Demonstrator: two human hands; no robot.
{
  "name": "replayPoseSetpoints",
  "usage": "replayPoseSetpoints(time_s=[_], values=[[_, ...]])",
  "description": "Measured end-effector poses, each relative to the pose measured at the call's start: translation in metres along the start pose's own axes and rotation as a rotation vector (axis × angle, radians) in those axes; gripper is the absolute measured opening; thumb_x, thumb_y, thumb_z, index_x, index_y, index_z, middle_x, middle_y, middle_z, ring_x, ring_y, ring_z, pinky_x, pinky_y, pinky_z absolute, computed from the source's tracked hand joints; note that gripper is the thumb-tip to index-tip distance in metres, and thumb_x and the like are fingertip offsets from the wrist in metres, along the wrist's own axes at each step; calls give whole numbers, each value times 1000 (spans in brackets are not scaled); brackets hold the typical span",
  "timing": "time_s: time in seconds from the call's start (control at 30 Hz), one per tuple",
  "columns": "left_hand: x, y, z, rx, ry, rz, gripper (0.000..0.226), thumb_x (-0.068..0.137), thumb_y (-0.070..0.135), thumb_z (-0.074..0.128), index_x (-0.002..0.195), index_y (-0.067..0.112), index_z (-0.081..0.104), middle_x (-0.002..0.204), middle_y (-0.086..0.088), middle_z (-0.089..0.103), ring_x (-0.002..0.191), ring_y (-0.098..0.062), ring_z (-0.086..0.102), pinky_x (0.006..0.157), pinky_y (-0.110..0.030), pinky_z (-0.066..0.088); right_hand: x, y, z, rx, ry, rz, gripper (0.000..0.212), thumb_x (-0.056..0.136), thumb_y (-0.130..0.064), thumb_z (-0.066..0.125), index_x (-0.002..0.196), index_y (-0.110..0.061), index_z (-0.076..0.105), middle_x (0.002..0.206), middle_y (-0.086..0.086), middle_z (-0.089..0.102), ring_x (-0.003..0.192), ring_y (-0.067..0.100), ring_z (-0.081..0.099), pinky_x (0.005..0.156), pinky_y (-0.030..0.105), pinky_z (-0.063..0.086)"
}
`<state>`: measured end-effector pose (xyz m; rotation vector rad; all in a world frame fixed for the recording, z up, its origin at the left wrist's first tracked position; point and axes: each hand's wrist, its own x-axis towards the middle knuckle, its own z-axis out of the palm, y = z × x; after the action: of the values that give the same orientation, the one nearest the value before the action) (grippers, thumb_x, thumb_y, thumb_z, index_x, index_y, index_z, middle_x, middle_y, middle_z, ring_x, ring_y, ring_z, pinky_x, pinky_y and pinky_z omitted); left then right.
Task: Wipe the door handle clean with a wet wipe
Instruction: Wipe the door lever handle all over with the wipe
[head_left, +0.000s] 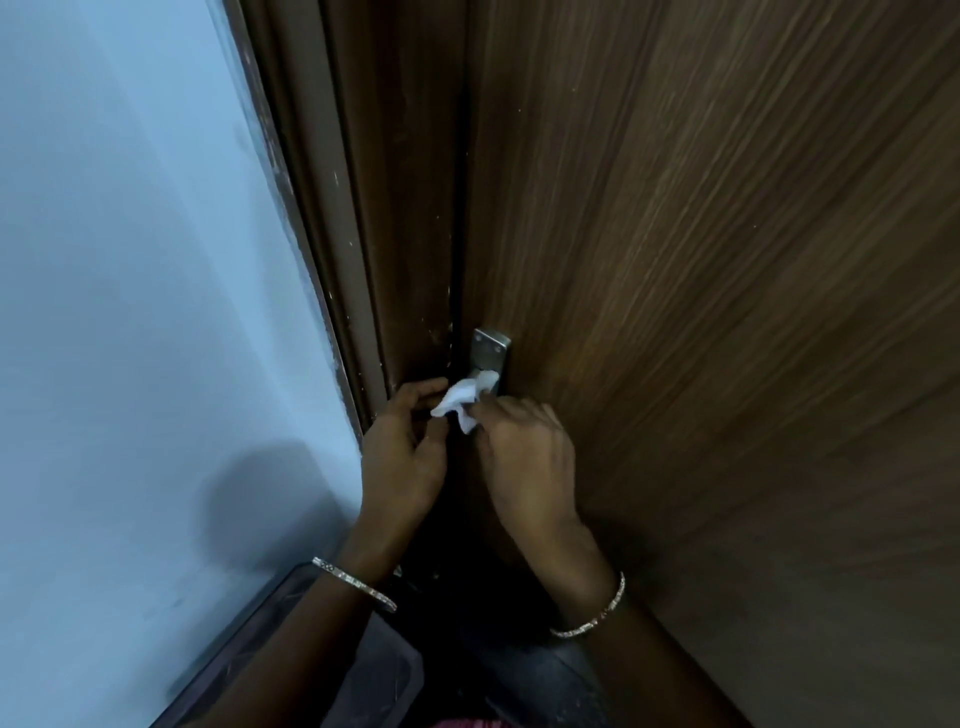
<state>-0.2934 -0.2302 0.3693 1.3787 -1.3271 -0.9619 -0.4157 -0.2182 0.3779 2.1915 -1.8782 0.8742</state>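
A metal door handle plate (490, 349) is fixed near the left edge of a brown wooden door (701, 260). A crumpled white wet wipe (464, 396) lies against the lower part of the plate and hides the lever. My left hand (405, 447) pinches the wipe's left end with its fingertips. My right hand (524, 452) holds the wipe's right side and covers the handle below it. Both wrists wear thin bangles.
The dark brown door frame (363, 234) runs along the left of the door, and a pale blue wall (130, 312) lies beyond it. A dark skirting strip (249, 634) and grey floor show at the bottom left.
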Motion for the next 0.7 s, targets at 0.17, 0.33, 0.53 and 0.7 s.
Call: replayPoseSetpoints(time_s=[0.17, 0.33, 0.53, 0.7], values=[[-10, 4, -3, 85, 49, 160, 35, 79, 24, 60, 113, 32, 67, 105, 16, 69, 90, 3, 66, 78, -18, 55, -38, 29, -12, -64, 79, 4, 30, 68, 0, 84, 96, -9, 78, 99, 6, 79, 86, 22, 74, 84, 30, 52], [-20, 6, 12, 217, -152, 423, 36, 85, 19, 70, 120, 26, 69, 116, 8, 64, 107, -2, 61, 91, -12, 45, -33, 23, -14, -14, 88, 67, 14, 72, -8, 79, 86, -8, 76, 86, 5, 77, 79, 21, 72, 77, 27, 54], [-6, 2, 11, 340, -92, 432, 27, 83, 19, 75, 110, 23, 75, 107, 7, 73, 93, -2, 66, 85, -17, 52, -13, 35, -19, 735, -118, 386, 24, 78, -5, 84, 90, -26, 81, 85, -23, 78, 84, -7, 72, 74, 9, 53], [4, -11, 4, 398, 100, 390, 18, 80, 10, 74, 96, 19, 75, 93, 4, 73, 78, -8, 66, 73, -5, 44, -39, 50, -20, 1218, -164, 602, 53, 82, 1, 78, 130, -20, 67, 130, -7, 70, 119, 6, 67, 94, 27, 58]])
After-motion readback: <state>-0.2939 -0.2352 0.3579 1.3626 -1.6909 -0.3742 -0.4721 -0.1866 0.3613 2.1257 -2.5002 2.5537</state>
